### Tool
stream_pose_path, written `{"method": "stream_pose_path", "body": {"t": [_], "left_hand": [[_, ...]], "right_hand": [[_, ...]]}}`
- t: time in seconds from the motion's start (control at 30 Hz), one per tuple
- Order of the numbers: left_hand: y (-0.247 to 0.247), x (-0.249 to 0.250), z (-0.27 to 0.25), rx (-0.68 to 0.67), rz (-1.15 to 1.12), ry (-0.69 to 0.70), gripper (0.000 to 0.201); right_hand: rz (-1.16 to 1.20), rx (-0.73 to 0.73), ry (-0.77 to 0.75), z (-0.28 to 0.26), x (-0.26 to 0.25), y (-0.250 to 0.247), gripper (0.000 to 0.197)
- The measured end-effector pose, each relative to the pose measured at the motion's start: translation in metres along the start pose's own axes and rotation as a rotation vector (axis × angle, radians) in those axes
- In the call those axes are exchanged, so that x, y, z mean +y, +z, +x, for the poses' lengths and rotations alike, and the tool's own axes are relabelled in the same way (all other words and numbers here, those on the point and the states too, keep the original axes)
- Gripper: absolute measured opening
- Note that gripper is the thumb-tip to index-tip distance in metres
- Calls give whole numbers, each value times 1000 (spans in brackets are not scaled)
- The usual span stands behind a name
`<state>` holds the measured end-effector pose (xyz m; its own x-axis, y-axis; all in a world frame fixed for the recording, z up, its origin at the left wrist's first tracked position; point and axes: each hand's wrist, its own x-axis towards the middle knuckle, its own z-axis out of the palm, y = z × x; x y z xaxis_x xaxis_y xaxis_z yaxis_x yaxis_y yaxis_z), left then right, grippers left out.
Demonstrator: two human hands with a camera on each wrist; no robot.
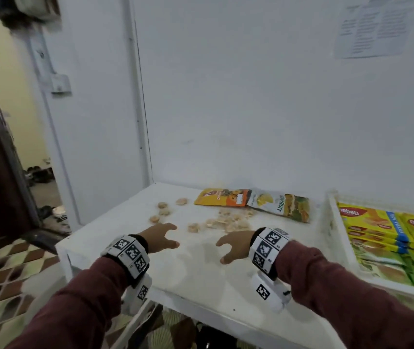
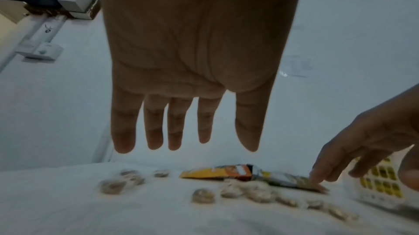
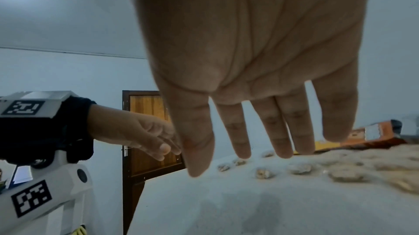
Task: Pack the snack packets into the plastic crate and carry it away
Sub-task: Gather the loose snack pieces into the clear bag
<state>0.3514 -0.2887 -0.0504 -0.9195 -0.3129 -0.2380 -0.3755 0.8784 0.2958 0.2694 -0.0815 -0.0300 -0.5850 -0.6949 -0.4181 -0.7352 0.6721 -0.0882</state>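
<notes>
Both hands hover spread and empty over the tabletop point(image 1: 125, 253): left hand point(image 1: 159, 236), right hand point(image 1: 234, 245). Small wrapped snacks point(image 1: 226, 221) and two pouches point(image 1: 251, 202) lie toward the far edge; the crate point(image 1: 337, 238) stands at the right edge. Best gather the small snacks together with both hands, then lift the pouches flat.

Both the left hand point(image 1: 160, 236) and right hand point(image 1: 236, 244) hover empty-fingered above the white table point(image 1: 200, 278).

Both arms reach forward in dark red sleeves, each wrist wearing a marker-covered band. The left hand point(image 1: 159, 237) and right hand point(image 1: 236, 244) hover palm-down, fingers spread and relaxed, holding nothing.
</notes>
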Motion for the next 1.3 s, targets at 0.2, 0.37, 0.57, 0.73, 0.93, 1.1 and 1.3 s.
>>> {"method": "stream_pose_path", "body": {"t": [0.2, 0.37, 0.57, 0.73, 0.93, 1.1, 1.3], "left_hand": [[-2, -60, 29, -49, 37, -69, 65], [-3, -84, 53, -66, 17, -69, 76], [-12, -106, 96, -44, 6, -103, 87], [-24, -120, 137, -66, 50, -158, 100], [-41, -119, 180, -129, 135, -146, 117], [-44, -121, 199, -185, 150, -122, 124], [-44, -128, 225, -243, 176, -101, 130]], "right_hand": [[49, -3, -5, 49, -24, 0, 58], [86, 33, -55, 83, -39, -15, 53], [120, 57, -87, 140, -41, -43, 58], [77, -7, -118, 192, -38, -73, 66], [68, -4, -79, 258, -28, -100, 72], [61, -17, 2, 298, -24, -104, 79], [-1, -54, 36, 333, -22, -107, 97]]}}
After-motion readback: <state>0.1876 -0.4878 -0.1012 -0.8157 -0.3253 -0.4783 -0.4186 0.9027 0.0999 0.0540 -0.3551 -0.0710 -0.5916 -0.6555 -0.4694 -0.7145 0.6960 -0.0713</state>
